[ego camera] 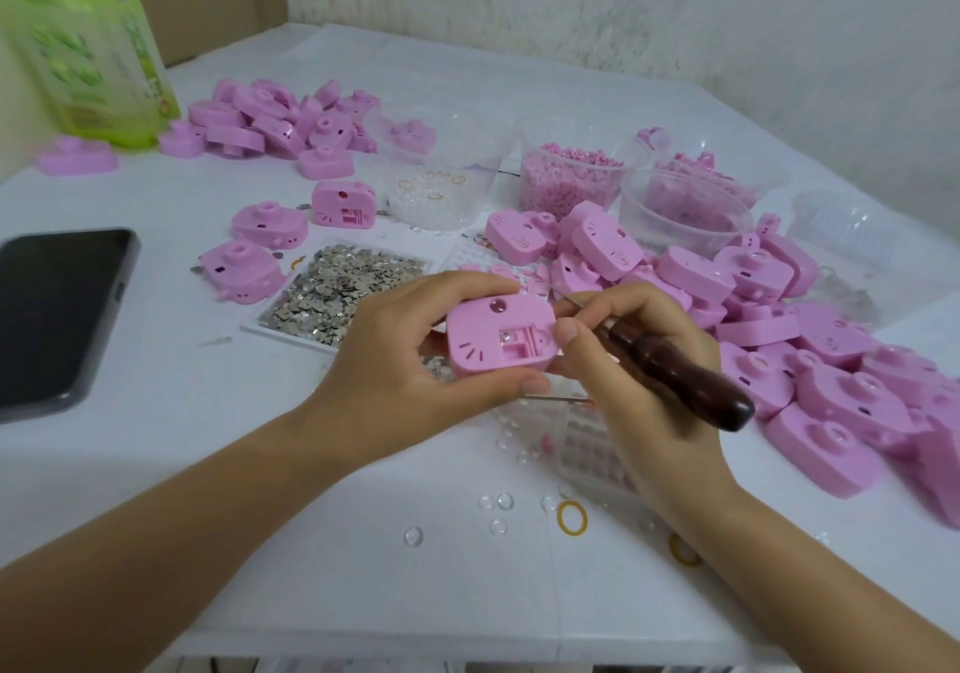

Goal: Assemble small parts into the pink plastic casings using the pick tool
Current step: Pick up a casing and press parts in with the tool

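We grip the pink casing (498, 342) in our left hand (410, 360), cavity facing us for access | right hand (631, 376), at 3 o'clock, grasps the pick tool (685, 373), thumb bracing the casing's edge.

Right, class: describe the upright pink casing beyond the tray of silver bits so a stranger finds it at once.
Find the dark phone at left, then the tray of silver bits to its right. Just past the tray's far edge stands one pink casing. The flat casings left of it show a round knob; this one stands on edge, showing a square recess.
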